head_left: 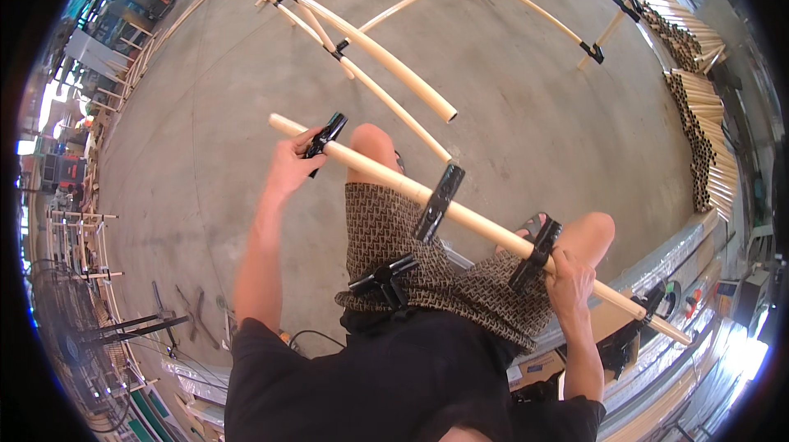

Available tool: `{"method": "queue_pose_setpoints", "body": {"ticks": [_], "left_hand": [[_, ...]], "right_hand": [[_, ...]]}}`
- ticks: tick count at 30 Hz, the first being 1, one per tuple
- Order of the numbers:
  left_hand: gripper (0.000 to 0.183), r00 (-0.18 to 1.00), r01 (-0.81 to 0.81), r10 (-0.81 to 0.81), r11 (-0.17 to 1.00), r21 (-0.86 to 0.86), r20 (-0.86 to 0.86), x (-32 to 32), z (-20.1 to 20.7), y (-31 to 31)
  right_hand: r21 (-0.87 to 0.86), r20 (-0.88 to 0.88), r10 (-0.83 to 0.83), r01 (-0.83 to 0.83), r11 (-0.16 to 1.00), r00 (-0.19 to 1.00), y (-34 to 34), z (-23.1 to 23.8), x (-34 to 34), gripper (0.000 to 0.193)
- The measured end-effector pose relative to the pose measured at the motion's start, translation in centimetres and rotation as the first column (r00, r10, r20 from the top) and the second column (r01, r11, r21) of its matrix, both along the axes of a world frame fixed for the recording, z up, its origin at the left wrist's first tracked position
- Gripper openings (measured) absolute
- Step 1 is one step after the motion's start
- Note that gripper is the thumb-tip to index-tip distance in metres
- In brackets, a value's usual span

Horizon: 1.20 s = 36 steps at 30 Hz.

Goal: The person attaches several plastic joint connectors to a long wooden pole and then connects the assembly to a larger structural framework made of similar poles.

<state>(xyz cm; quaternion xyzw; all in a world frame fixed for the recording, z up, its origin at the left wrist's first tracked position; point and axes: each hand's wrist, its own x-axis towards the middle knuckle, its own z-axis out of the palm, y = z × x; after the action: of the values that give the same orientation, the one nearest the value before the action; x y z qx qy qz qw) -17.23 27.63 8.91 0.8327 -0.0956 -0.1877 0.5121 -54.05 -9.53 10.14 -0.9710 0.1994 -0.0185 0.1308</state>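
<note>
A long cream pipe (382, 171) lies slantwise above my knees, its left end farther away than its right. My left hand (289, 167) is closed around a black pipe joint (335, 126) near the pipe's far left end. Two more black joints sit crosswise on the pipe, one at its middle (442, 200) and one (542, 249) just left of my right hand. My right hand (570, 284) wraps round the pipe itself. Another black joint (382, 278) rests on my lap, touched by neither hand.
Ahead stands a frame of cream pipes (394, 56) with black joints; one pipe end (451, 116) points toward me. Stacked pipes (703, 138) line the right side. Beside my right arm are wrapped lengths (670, 257) and boxes. A black fan (70, 343) stands at left.
</note>
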Motion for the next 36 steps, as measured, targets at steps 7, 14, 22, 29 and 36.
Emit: {"method": "queue_pose_setpoints", "body": {"ticks": [7,14,22,29,36], "left_hand": [[0.051,0.953,0.048,-0.086,0.989,0.139,0.289,-9.0,5.2,-4.8],[0.044,0.889,0.455,-0.408,0.737,0.500,-0.209,-16.2,2.9,-1.0],[0.038,0.856,0.466,-0.301,0.801,0.375,-0.421,-18.6,3.3,-1.4],[0.044,0.732,0.361,-0.255,0.932,0.042,-0.632,-16.1,2.7,2.5],[0.044,0.835,0.154,-0.187,0.982,-0.106,-0.518,-14.4,4.0,5.1]], "right_hand": [[0.071,0.086,-0.049,0.043,0.997,0.995,-0.4,-1.4,-0.4,0.018],[0.012,-0.049,-0.096,0.096,0.995,0.994,-1.7,-1.4,-1.6,0.024],[0.041,0.030,-0.087,0.086,0.995,0.996,-2.4,-1.6,-3.4,0.023],[0.075,0.070,-0.095,0.089,0.993,0.993,-2.1,-2.0,-4.1,0.021],[0.066,0.030,-0.107,0.105,0.992,0.994,-2.4,-2.0,-4.8,0.024]]}}
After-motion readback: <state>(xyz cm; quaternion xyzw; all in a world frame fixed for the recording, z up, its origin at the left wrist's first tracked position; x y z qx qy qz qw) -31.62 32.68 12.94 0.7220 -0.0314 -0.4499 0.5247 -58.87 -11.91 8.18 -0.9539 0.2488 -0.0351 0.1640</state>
